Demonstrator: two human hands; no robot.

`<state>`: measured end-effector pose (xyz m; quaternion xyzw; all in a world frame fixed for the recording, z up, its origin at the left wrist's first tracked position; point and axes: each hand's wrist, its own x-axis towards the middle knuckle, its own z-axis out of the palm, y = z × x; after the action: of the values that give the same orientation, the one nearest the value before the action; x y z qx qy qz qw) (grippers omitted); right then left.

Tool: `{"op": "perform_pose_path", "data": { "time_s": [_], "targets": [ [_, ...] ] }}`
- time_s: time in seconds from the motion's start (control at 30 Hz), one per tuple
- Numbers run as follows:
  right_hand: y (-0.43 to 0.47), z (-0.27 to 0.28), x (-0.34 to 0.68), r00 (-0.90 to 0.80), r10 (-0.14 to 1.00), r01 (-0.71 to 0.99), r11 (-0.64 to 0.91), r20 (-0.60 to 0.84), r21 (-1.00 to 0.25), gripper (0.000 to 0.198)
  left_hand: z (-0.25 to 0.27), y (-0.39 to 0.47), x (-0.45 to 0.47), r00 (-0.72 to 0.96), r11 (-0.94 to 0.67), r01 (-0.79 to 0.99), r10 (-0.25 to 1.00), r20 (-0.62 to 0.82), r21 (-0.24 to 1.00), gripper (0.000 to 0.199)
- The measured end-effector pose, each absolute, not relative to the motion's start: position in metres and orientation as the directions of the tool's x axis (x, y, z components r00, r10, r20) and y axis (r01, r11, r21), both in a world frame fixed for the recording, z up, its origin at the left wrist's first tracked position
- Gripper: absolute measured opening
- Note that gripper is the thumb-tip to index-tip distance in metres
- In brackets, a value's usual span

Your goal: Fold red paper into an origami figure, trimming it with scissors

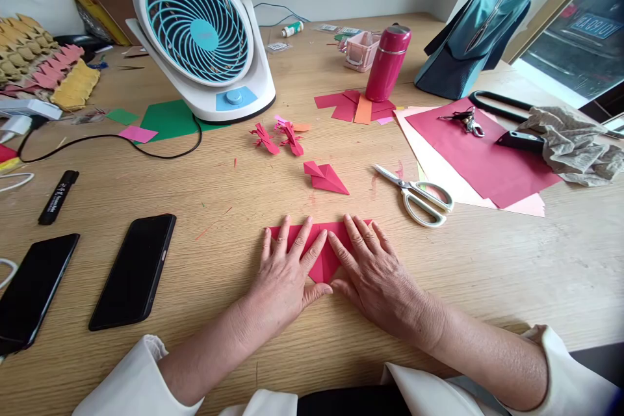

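A folded sheet of red origami paper (325, 261) lies flat on the wooden table, its long edge away from me and a point toward me. My left hand (291, 268) presses down on its left half with spread fingers. On the right half rests my right hand (377, 270), flat with the fingers apart. The two index fingertips nearly meet at the paper's middle, and both hands cover much of it. Just beyond lies a folded red paper piece (329, 179). Scissors (416, 196) with white handles lie to the right, blades pointing away to the left.
Two small folded red figures (277, 138) sit ahead near a white-and-blue fan (205, 32). Two phones (134, 273) and a black marker (58, 197) lie left. A pink bottle (389, 64), large red sheets (468, 149), keys (465, 120) and a blue bag (472, 42) occupy the right.
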<state>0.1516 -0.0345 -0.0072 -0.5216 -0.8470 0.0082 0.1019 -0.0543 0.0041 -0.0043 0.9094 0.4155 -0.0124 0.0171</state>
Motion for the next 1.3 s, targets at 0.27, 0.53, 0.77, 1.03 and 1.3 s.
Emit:
{"op": "perform_pose_path", "data": {
  "time_s": [0.27, 0.53, 0.77, 1.03, 1.3],
  "targets": [
    [-0.032, 0.0, 0.153, -0.483, 0.87, 0.848, 0.492, 0.093, -0.195, 0.063, -0.003, 0.002, -0.061, 0.721, -0.722, 0.691, 0.691, -0.045, -0.008, 0.094],
    [-0.032, 0.011, 0.152, -0.587, 0.804, 0.772, 0.59, 0.093, -0.237, 0.058, -0.007, -0.011, -0.068, 0.691, -0.691, 0.719, 0.722, -0.026, -0.072, 0.107],
    [-0.002, 0.015, 0.174, -0.533, 0.804, 0.725, 0.595, 0.264, -0.347, 0.028, 0.003, -0.01, -0.063, 0.68, -0.685, 0.728, 0.727, -0.1, -0.024, 0.103],
    [0.022, 0.002, 0.183, -0.319, 0.923, 0.851, 0.378, 0.214, -0.365, 0.016, 0.0, -0.013, -0.049, 0.675, -0.686, 0.728, 0.719, -0.165, -0.011, 0.121],
    [0.02, 0.001, 0.18, -0.194, 0.971, 0.817, 0.24, 0.143, -0.524, 0.015, -0.002, -0.009, -0.047, 0.714, -0.713, 0.699, 0.691, -0.118, 0.051, 0.111]
  ]
}}
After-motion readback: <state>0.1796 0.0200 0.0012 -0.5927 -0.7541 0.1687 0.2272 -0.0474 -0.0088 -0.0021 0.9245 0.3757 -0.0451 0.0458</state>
